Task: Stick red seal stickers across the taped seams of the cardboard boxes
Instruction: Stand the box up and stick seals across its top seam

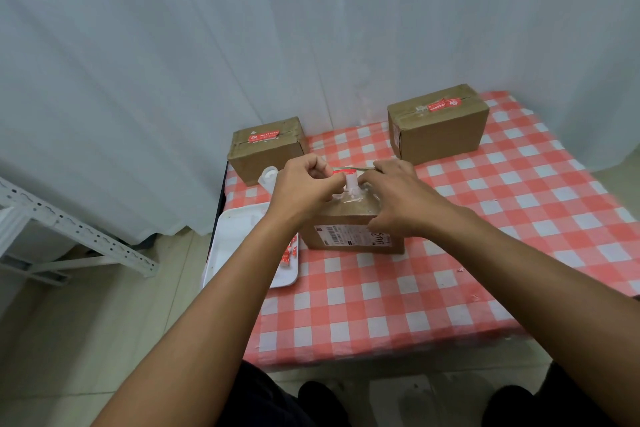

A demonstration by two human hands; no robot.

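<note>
Above the near box [349,218], at the middle of the counter [485,218], you hold a red sticker [343,171] between both hands, with a white strip, probably its backing [350,184], hanging from it. Peel too fast and the sticker may curl onto itself or onto your fingertips; it could also land crooked or beside the taped seam, since your hands hide most of the box top. Pressing down with the backing only half off would leave one end loose.

Your left hand [304,184] has its fingers curled, pinching the sticker's left end. Your right hand [391,198] lies palm down over the box's right side, its fingertips meeting the sticker and backing; its exact pinch is hidden, though it appears to hold them. Both forearms reach forward and converge over the box.

Left of the box, a white tray [239,236] holds more red stickers [289,253]. Further back, the left box [266,152] and the right box [438,125] already carry red seals on top.
</note>
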